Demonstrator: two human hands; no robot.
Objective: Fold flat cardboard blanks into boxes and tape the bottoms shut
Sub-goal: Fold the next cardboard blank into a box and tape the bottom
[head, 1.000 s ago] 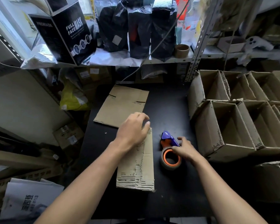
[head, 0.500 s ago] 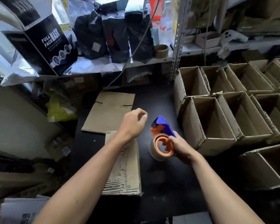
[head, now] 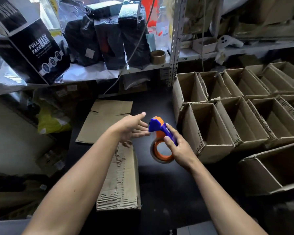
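1. Right hand [head: 177, 147], centre of frame: fingers and thumb wrapped round the blue-and-orange tape dispenser [head: 160, 138], held clear above the black table [head: 159, 180]. Blue cutter head points up-left, tape roll hangs below the hand.
2. Left hand [head: 131, 127], just left of the dispenser: palm up, fingers straight and spread, holding nothing. Fingertips right at the dispenser's blue head; contact unclear.
3. Folded cardboard blank [head: 120, 177], lower centre: lies flat on the table under the left forearm, face torn so the corrugation shows.
4. Second flat blank [head: 105, 120], centre-left, further up the table: lies flat, near edge just beside the first blank's far end.
5. Open boxes [head: 209, 131], right side of frame: set upright in rows, touching one another, open ends up.
6. Shelf [head: 119, 72], top of frame: black "FULL FACE MASK" carton [head: 31, 48] at upper left, black bags [head: 109, 34] beside it, brown tape roll [head: 158, 56] right of the bags.
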